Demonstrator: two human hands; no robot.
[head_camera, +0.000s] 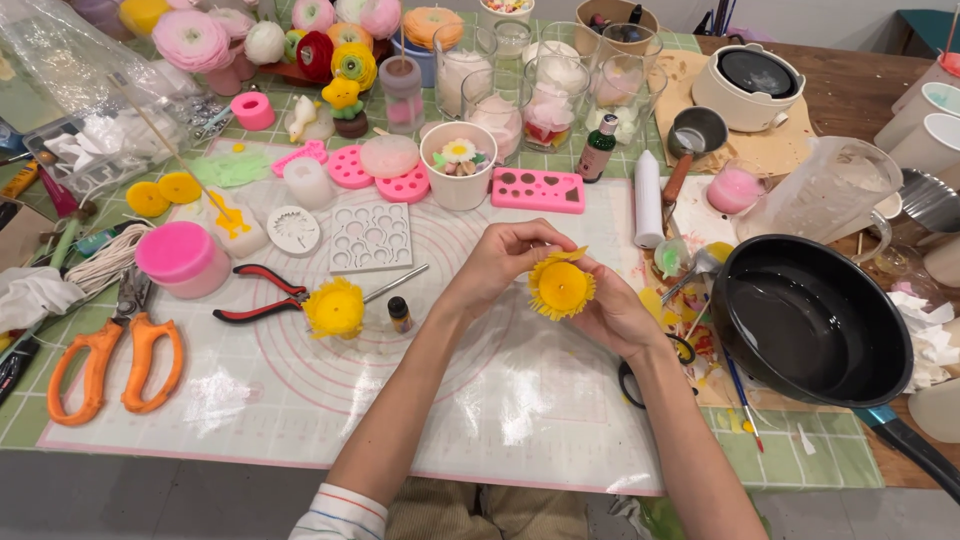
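Note:
Both hands meet over the middle of a translucent work mat (300, 400). Between them is a yellow wax sunflower (561, 287) with a round orange-yellow centre and fringed petals. My left hand (503, 256) pinches its upper left edge with the fingertips. My right hand (612, 312) cups it from the right and underneath. A second yellow wax flower (334, 309) lies on the mat to the left, next to a small brown bottle (399, 314) and red-handled pliers (258, 294).
A black pan (808, 318) sits close on the right, with a clear measuring jug (830, 190) behind it. Orange scissors (112, 353) and a pink cup (181, 258) lie at left. Pink and white silicone moulds (370, 237), glass jars (550, 95) and wax flowers crowd the far side.

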